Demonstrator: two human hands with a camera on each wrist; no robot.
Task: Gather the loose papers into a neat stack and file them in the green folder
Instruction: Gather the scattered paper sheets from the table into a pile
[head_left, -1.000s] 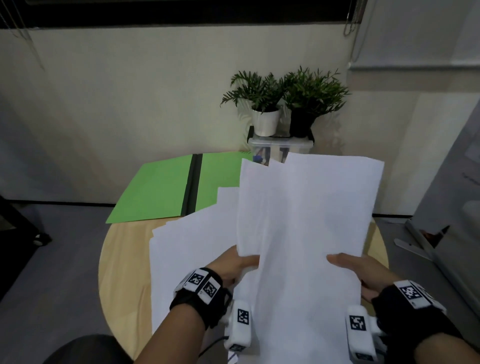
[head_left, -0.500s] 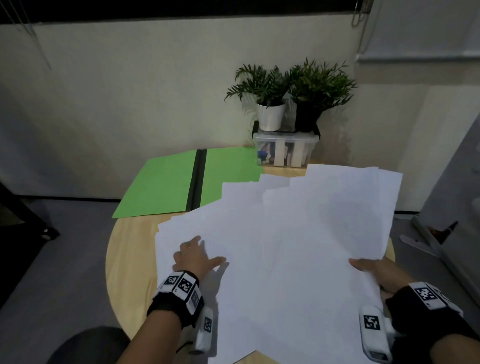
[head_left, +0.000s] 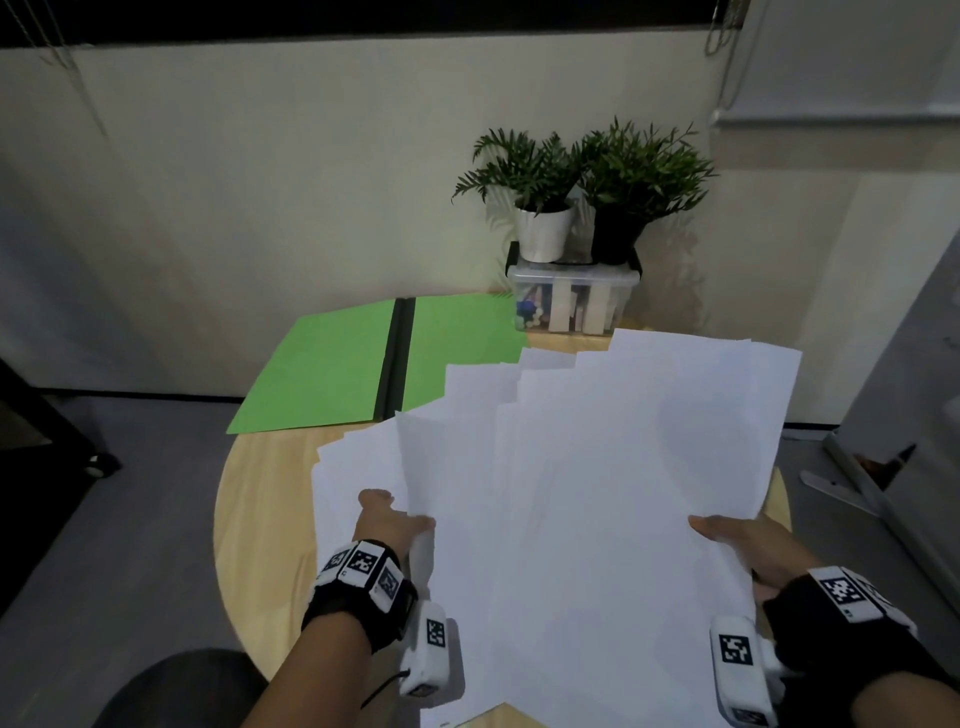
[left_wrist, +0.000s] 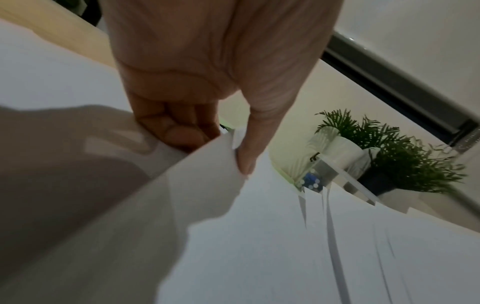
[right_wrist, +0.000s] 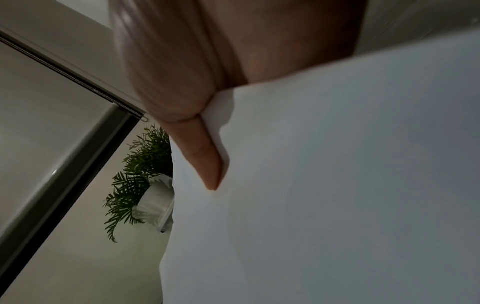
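Both hands pinch fanned papers (head_left: 597, 467) near the green folder (head_left: 332, 374) — left hand (head_left: 387, 519) and right hand (head_left: 737, 540) at opposite edges; square edges w/ gentle taps before filing.

Papers (head_left: 597, 493) cover most of the table (head_left: 260, 519) and the folder's (head_left: 332, 374) near right corner. Right hand (head_left: 748, 545) fingers hidden beneath sheets. Box (head_left: 571, 301) contents indistinct. Both wrist views blurred.
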